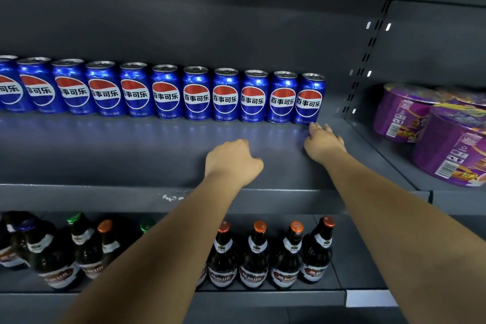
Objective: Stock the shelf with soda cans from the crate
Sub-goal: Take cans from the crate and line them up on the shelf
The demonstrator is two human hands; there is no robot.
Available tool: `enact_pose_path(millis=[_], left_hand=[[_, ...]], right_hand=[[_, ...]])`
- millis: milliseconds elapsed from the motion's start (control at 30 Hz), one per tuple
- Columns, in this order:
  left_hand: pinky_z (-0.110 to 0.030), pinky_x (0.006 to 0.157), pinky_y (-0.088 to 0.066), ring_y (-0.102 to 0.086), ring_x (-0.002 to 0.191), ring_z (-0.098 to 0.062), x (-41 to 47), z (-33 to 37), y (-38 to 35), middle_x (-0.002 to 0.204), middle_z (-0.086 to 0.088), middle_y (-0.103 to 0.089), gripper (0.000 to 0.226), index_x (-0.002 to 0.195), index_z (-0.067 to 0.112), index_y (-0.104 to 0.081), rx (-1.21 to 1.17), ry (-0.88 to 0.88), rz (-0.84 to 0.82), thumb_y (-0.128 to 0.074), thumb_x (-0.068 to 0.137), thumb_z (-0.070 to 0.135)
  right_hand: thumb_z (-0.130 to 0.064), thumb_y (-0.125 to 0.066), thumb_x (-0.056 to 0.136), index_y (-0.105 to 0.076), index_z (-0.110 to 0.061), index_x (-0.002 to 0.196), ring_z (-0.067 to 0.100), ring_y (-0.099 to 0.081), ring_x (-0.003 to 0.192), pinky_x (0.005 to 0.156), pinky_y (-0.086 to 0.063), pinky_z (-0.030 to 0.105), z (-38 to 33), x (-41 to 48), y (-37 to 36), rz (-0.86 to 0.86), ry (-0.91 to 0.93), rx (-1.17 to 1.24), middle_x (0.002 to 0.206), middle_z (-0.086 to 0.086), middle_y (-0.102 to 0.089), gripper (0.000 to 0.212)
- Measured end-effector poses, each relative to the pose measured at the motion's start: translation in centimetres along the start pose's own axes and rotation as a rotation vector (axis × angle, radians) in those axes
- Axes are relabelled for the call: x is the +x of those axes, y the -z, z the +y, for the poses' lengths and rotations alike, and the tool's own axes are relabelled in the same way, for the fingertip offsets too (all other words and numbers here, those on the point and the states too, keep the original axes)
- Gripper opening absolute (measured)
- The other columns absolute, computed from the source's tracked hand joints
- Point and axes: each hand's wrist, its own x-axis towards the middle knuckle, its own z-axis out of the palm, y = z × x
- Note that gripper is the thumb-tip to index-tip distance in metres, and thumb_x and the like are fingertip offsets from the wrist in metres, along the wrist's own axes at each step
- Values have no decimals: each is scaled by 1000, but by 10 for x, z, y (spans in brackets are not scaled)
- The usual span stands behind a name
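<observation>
Lowest and nearest: dark brown glass bottles (254, 258) with orange and green caps, upright on the lower grey metal shelf (339, 258). Two bare forearms pass over them, reaching up and in.

Next level: grey metal shelf (131, 150). Both hands sit over its bare front area, well apart from each other.
- Left hand (232, 160): knuckles up, fingers curled under into a fist. Nothing seen in it.
- Right hand (324, 141): fingers loosely extended and spread, holding nothing. Fingertips (313, 126) are at the base of the rightmost blue soda can (310, 98); cannot tell whether they touch.

Back of the same shelf: row of blue aluminium soda cans (196, 96) with round red-white-blue logos. All upright, labels forward, side by side against the rear panel, with the leftmost cut off by the frame edge.

Far right, past the slotted upright: purple instant-noodle bowls (447, 139) stacked in the neighbouring bay.
</observation>
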Motion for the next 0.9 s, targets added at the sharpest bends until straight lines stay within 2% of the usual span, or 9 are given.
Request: enact_pose_path(millis=[100, 167, 267, 367, 500, 600, 667, 767, 900], left_hand=[[-27, 66, -38, -53, 81, -23, -1, 1, 2, 90, -2, -60, 15, 92, 14, -53, -26, 1, 1, -51, 84, 27], [-27, 68, -38, -54, 86, -25, -3, 1, 2, 96, -4, -62, 19, 97, 13, -55, -34, -5, 4, -51, 84, 27], [-28, 69, -39, -56, 91, -26, -5, 2, 4, 104, -6, -63, 23, 102, 12, -56, -43, -24, -3, -51, 85, 27], [-29, 71, -40, -58, 100, -27, -7, -1, 6, 111, -7, -62, 27, 110, 12, -56, -98, -11, -32, -49, 88, 27], [-31, 74, -42, -57, 104, -28, -16, -4, 19, 117, -9, -59, 30, 117, 9, -54, -274, 12, -70, -48, 89, 19], [-31, 69, -42, -55, 91, -25, -25, -10, 31, 110, -11, -62, 19, 105, 8, -57, -380, -59, -70, -50, 89, 15], [-31, 70, -43, -55, 90, -26, -32, -21, 41, 107, -11, -62, 9, 94, 11, -56, -383, -117, -62, -50, 87, 12], [-33, 75, -45, -56, 95, -28, -41, -45, 59, 104, -10, -62, 4, 86, 15, -54, -369, -156, -45, -53, 86, 11], [-35, 68, -46, -55, 76, -26, -54, -81, 81, 76, -7, -56, 15, 75, 14, -50, -392, -171, -125, -48, 86, 4]], right_hand=[[-23, -27, 103, -9, -10, 152, 23, 1, 147, 118, -9, 43, -5, -11, 0, -16, -13, 37, 160, 1, -6, 54], [-24, -29, 103, -13, -9, 151, 24, -2, 147, 118, -12, 44, -12, -22, 0, -27, 7, 87, 160, 4, -10, 53], [-22, -34, 101, -28, -11, 147, 28, -20, 144, 116, -21, 40, -31, -42, 4, -31, 72, 87, 155, 12, -25, 48], [-16, -38, 99, -32, -13, 147, 30, -25, 141, 112, -29, 37, -52, -67, 10, -105, 132, -5, 153, 14, -28, 49], [-12, -42, 94, -40, -8, 141, 31, -43, 128, 101, -42, 38, -78, -99, 20, -105, 124, -120, 144, 14, -42, 47], [-11, -44, 92, -54, -8, 125, 29, -55, 109, 83, -47, 33, -99, -125, 24, -50, 195, -166, 126, 13, -55, 34], [-16, -47, 92, -57, -11, 117, 27, -57, 97, 75, -47, 32, -113, -140, 24, 0, 253, -223, 115, 11, -60, 28], [-24, -51, 93, -59, -12, 114, 28, -58, 99, 70, -43, 32, -135, -160, 24, 53, 286, -317, 111, 10, -61, 26], [-18, -48, 94, -60, -7, 111, 28, -58, 96, 70, -43, 32, -171, -189, 21, 28, 305, -321, 110, 13, -62, 23]])
